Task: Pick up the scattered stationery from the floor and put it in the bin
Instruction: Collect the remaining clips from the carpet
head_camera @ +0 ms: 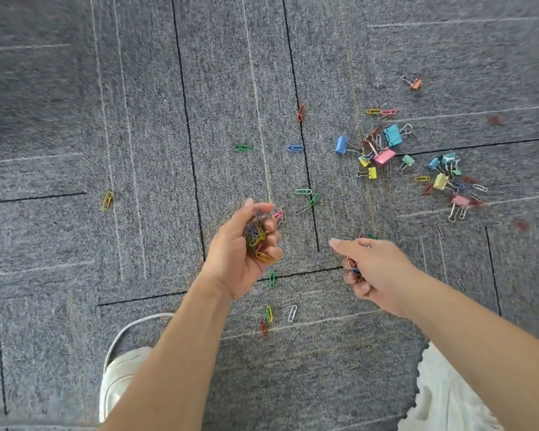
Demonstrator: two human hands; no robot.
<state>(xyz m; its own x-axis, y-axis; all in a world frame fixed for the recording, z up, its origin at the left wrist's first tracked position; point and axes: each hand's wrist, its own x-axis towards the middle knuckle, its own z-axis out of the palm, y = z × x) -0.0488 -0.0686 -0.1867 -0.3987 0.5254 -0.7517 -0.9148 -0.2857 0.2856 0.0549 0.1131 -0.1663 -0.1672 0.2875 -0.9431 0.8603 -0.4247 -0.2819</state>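
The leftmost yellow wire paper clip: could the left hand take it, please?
Probably not: nothing blocks the yellow clip, but the left hand grips a bundle of coloured wire paper clips.

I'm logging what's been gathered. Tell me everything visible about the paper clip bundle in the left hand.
The paper clip bundle is a tangled clump of coloured wire clips in yellow, blue, green and red. It lies in the left hand, held above the grey carpet, fingers and thumb curled round it. A yellow clip pokes out below.
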